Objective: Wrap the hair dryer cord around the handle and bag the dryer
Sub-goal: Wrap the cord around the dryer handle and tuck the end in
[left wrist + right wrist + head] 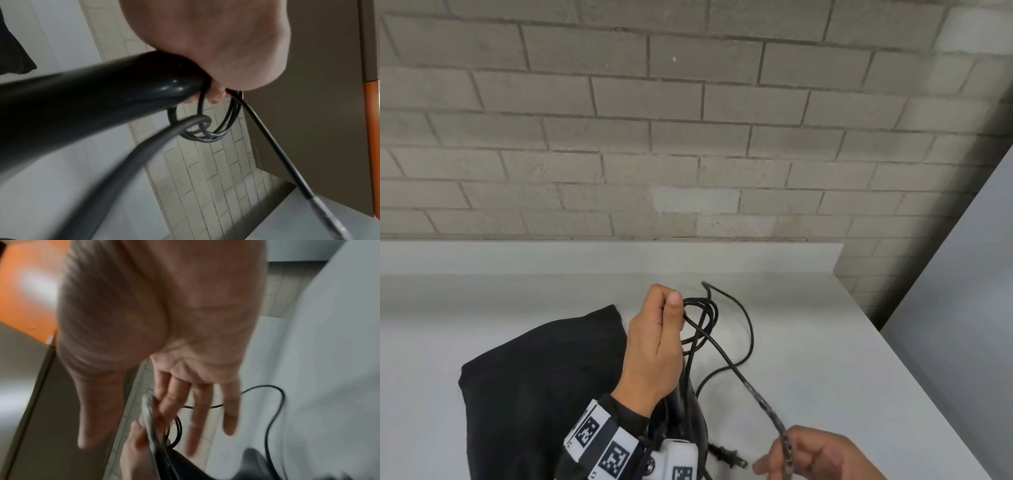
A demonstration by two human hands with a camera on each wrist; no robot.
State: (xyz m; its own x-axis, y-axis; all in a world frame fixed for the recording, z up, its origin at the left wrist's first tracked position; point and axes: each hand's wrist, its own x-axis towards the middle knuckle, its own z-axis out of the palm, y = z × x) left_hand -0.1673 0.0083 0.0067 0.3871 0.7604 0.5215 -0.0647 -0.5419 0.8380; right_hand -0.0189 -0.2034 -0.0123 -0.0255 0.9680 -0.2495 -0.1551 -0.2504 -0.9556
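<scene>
At the lower middle of the head view the left hand (654,346) has its grip closed round the dryer (86,95) handle and several loops of cord (702,322) gathered at the handle's end. One strand of cord runs down to the right hand (815,455) at the lower right of the frame; its fingers (197,415) look nearly straight in the blurred wrist view, so whether its grip is closed on the cord I cannot tell. The plug (729,457) lies on the white bench (825,342) between the hands. The black bag (534,377) lies flat at the lower left, just beside the left hand.
</scene>
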